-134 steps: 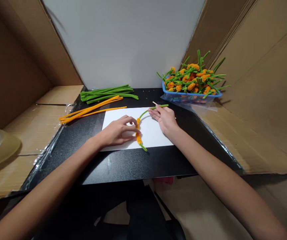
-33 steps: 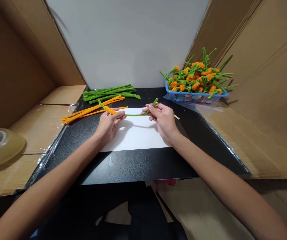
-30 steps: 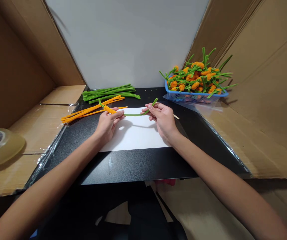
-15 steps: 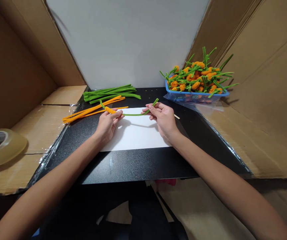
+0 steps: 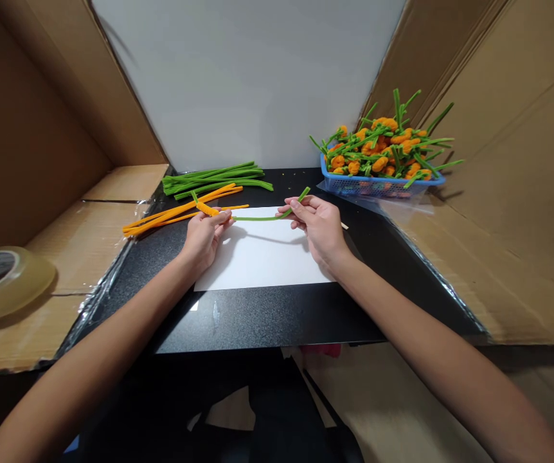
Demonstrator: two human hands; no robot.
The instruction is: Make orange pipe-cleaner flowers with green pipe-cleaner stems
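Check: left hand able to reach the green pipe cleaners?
Probably yes: the left hand is close to the green pipe cleaners, with only flat orange pipe cleaners between, once it releases the wrapped stem.

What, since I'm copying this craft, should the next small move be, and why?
Probably the left hand should curl the orange coil into a tight knob while the right hand steadies the green pipe cleaner. The coil lies fairly straight along the stem, whereas the pieces in the blue basket carry bunched orange knobs.
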